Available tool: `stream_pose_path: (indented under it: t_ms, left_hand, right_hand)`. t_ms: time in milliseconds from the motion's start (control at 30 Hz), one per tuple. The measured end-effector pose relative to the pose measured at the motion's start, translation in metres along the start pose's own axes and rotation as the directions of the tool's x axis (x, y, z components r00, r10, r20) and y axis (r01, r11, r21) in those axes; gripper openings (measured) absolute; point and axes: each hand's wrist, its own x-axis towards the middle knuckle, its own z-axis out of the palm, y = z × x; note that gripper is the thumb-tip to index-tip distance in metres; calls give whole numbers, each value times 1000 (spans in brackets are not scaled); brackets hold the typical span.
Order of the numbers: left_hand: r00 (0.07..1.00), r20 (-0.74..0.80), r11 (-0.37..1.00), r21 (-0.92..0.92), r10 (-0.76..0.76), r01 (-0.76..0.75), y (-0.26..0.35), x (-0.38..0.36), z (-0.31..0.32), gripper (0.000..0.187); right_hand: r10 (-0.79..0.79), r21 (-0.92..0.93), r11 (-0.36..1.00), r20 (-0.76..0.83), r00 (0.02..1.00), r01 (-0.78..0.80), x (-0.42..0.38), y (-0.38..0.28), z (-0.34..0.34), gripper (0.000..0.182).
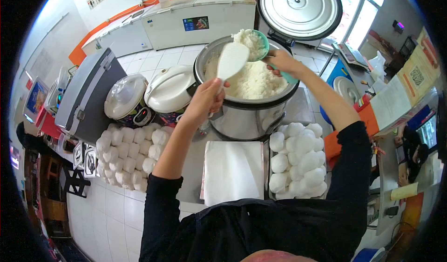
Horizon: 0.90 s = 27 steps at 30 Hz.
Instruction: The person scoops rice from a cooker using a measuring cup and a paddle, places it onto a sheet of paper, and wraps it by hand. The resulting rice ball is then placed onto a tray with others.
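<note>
Rice (249, 41) heaped in that green bowl (263, 43) my right hand (281, 62) grips could spill if the paddle (232, 61) clenched in my left hand (205, 99) presses too hard.

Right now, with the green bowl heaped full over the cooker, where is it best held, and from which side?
By its rim and outer wall on the right, where the right hand grips it. The green bowl is heaped with rice, and the white paddle in the left hand works from the left, so only the right side looks free.
</note>
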Motion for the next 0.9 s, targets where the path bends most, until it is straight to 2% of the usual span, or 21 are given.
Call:
stream_pose_path:
  t_ms: [33,100,167,233,267,300,367,433,533,567,633,700,767,800,833,900]
  left_hand:
    - [996,71,998,51,-49,46,-2,12,6,30]
    - [994,95,995,87,-61,53,-6,30,17,29]
    - [990,106,990,117,-92,79,-8,44,22,29]
    - [978,130,987,44,-162,157,-7,54,25,28]
    - [980,109,986,18,-164,163,-7,56,27,26]
    - [978,99,983,7,-182,182,-9,59,29,26]
    - [987,88,988,-71,-134,140,-13,66,34,25]
    - [990,72,988,-86,-123,129,-12,68,42,25]
    - [996,-68,987,-149,-64,54,-4,71,56,24]
    - [995,-66,986,-152,-74,63,-2,74,56,24]
    - [997,79,975,-218,-15,32,-1,76,54,24]
    - [994,97,954,-289,-50,76,0,73,57,23]
    - [997,80,923,-383,-16,46,3,65,55,22]
    - [997,73,910,-412,-26,54,7,63,52,21]
    - [987,156,867,-486,-32,105,8,61,46,19]
    - [993,97,884,-456,-65,102,11,57,41,19]
  right_hand:
    - [-1,-2,1000,-8,1000,1,-1,0,4,34]
    - [21,58,998,-88,996,-16,1,4,13,23]
    - [63,119,992,-106,992,-51,0,9,17,25]
    - [-15,-64,998,-249,968,-1,6,24,18,23]
    - [-75,-100,994,-333,940,44,11,31,20,22]
    - [-58,-94,995,-318,946,30,11,33,23,22]
    - [-308,-325,932,-464,830,164,5,27,25,26]
    - [-283,-349,928,-432,856,131,0,23,23,28]
    - [-306,-389,915,-492,815,108,-12,14,27,27]
    - [-296,-386,917,-492,819,100,-14,15,25,27]
    - [-294,-427,902,-504,812,62,-17,18,25,27]
    - [-327,-469,881,-518,791,57,-11,26,18,28]
    - [-351,-517,851,-433,830,90,8,52,2,33]
    - [-181,-341,939,-384,905,43,-14,28,4,33]
    - [-162,-333,943,-384,909,28,-20,29,4,33]
    - [-46,-89,996,-360,932,15,-23,28,-1,31]
